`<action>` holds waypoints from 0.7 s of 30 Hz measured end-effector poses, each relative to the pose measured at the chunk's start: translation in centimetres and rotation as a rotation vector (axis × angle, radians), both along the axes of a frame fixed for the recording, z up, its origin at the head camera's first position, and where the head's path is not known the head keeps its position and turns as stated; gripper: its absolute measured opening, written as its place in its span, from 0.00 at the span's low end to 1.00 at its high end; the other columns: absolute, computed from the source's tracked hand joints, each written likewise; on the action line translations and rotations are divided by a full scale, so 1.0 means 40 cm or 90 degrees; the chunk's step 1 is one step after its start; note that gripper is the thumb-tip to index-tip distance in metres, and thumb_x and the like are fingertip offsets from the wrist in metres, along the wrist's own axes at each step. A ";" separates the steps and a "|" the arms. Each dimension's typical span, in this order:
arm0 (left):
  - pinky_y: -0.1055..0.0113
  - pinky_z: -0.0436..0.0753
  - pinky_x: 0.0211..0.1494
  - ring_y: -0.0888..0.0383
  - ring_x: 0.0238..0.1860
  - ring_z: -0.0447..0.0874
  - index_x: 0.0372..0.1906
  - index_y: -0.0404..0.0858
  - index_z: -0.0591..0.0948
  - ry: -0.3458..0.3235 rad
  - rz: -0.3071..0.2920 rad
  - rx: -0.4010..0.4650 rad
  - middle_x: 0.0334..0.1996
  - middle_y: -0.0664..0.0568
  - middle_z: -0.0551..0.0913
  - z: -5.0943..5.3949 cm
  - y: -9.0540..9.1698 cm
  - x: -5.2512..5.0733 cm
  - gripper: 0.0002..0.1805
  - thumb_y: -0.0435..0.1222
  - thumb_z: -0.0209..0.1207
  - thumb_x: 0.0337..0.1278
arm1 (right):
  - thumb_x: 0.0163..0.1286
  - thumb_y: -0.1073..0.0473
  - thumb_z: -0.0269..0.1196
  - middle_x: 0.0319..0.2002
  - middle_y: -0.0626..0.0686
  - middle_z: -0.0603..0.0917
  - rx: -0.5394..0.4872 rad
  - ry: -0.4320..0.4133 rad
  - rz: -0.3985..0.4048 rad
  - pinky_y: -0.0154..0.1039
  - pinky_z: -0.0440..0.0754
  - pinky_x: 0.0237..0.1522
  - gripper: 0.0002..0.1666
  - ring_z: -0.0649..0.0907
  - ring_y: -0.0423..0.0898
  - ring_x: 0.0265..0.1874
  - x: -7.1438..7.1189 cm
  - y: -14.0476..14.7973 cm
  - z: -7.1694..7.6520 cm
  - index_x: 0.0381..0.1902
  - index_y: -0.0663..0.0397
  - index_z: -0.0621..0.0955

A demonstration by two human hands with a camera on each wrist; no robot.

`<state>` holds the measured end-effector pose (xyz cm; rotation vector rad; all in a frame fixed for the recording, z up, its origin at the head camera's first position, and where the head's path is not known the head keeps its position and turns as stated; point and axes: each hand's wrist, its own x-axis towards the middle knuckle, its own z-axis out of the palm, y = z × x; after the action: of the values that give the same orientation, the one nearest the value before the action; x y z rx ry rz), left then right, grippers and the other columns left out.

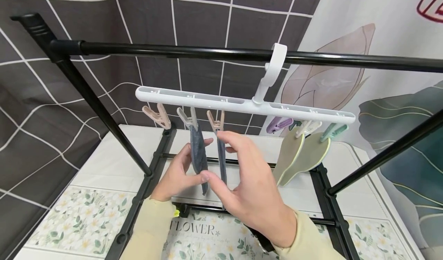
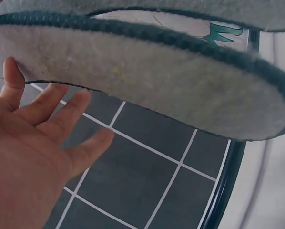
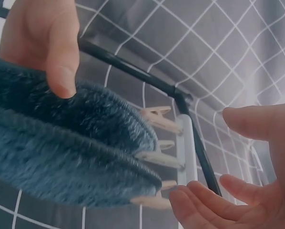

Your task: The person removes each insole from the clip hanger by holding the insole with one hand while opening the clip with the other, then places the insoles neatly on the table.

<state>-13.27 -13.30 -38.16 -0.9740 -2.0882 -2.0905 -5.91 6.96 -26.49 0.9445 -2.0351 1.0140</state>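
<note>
Two fuzzy blue insoles hang side by side, the left insole (image 1: 199,148) from a pale grey clip (image 1: 188,117) and the right insole (image 1: 222,160) from a beige clip (image 1: 216,123). These clips belong to a white clip hanger (image 1: 207,103). My left hand (image 1: 174,177) is spread around the left insole, its thumb in front and fingers behind. In the left wrist view, those fingers look loose beside the insole's whitish face (image 2: 147,90). My right hand (image 1: 256,183) is beside the right insole, fingers spread and holding nothing.
The hanger hooks over a black rail (image 1: 173,51) of a rack standing on a flower-printed table (image 1: 86,217). Two pale green insoles (image 1: 313,150) hang at the hanger's right. A beige clip (image 1: 157,115) and a purple clip (image 1: 278,124) hold nothing. A dark grid curtain (image 1: 197,21) hangs behind.
</note>
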 end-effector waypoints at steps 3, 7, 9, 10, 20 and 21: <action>0.57 0.60 0.76 0.47 0.74 0.62 0.65 0.38 0.72 0.009 -0.006 0.004 0.70 0.48 0.72 0.001 -0.002 0.001 0.35 0.32 0.72 0.49 | 0.71 0.48 0.65 0.61 0.61 0.78 0.004 0.005 0.005 0.43 0.75 0.63 0.35 0.79 0.54 0.58 -0.003 -0.013 0.005 0.64 0.68 0.72; 0.56 0.65 0.73 0.45 0.67 0.70 0.57 0.34 0.74 0.019 -0.003 0.012 0.66 0.46 0.75 0.002 -0.001 0.002 0.29 0.27 0.70 0.47 | 0.71 0.50 0.66 0.63 0.62 0.77 0.009 0.010 0.006 0.45 0.72 0.68 0.36 0.77 0.54 0.63 -0.008 -0.030 0.014 0.66 0.69 0.70; 0.59 0.71 0.68 0.46 0.64 0.74 0.54 0.34 0.73 0.027 0.007 0.013 0.64 0.45 0.75 0.003 0.000 0.002 0.27 0.25 0.69 0.47 | 0.71 0.50 0.65 0.65 0.63 0.76 0.011 0.008 0.011 0.45 0.70 0.69 0.38 0.76 0.54 0.65 -0.014 -0.039 0.017 0.68 0.69 0.69; 0.61 0.73 0.65 0.46 0.62 0.75 0.54 0.33 0.73 0.028 0.011 0.013 0.64 0.44 0.75 0.003 0.000 0.003 0.27 0.24 0.69 0.47 | 0.71 0.50 0.65 0.66 0.63 0.75 0.011 0.008 0.013 0.45 0.70 0.69 0.39 0.75 0.54 0.66 -0.018 -0.044 0.017 0.69 0.69 0.68; 0.70 0.78 0.47 0.49 0.50 0.81 0.54 0.27 0.74 0.023 0.067 -0.003 0.49 0.46 0.83 -0.005 0.001 -0.003 0.29 0.19 0.70 0.43 | 0.65 0.55 0.70 0.68 0.66 0.72 0.005 -0.038 0.000 0.44 0.67 0.71 0.44 0.71 0.52 0.70 -0.044 -0.090 0.007 0.71 0.71 0.65; 0.70 0.78 0.47 0.49 0.50 0.82 0.54 0.27 0.74 0.020 0.068 -0.001 0.48 0.44 0.83 -0.004 0.002 -0.002 0.29 0.19 0.70 0.42 | 0.65 0.55 0.70 0.69 0.66 0.71 0.004 -0.040 -0.008 0.44 0.67 0.71 0.44 0.70 0.52 0.70 -0.046 -0.094 0.008 0.71 0.71 0.65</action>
<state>-13.37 -13.24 -38.32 -0.8695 -2.0789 -2.0103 -7.76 3.19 -26.16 0.9129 -2.0946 1.0425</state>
